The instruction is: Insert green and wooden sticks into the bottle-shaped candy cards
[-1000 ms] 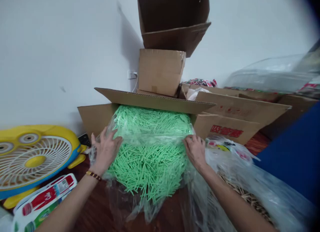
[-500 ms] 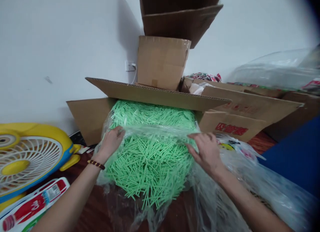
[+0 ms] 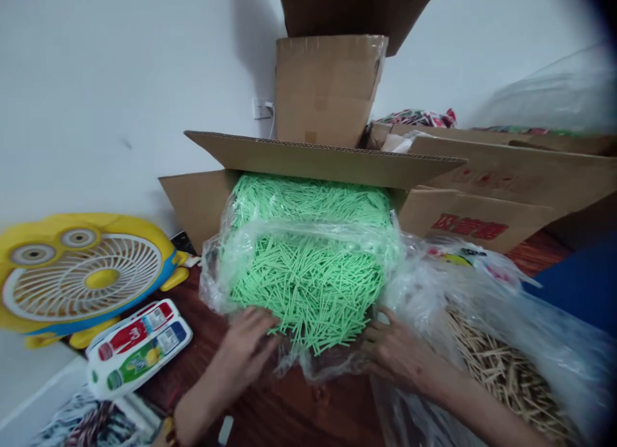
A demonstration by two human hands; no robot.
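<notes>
"Where are the thin light-green sticks?"
"Heaped in the crumpled clear plastic bag, at the mouth of the open brown cardboard box; it wraps them, presumably to prevent scattering across the dark brown wooden floor."
"And the grip?"
"The left hand and right hand curl at opposite sides of the bag's front, perhaps for even support; whether either is closed on plastic, I cannot tell."

Mint-green sticks, brown carton, bright yellow-and-blue fan
</notes>
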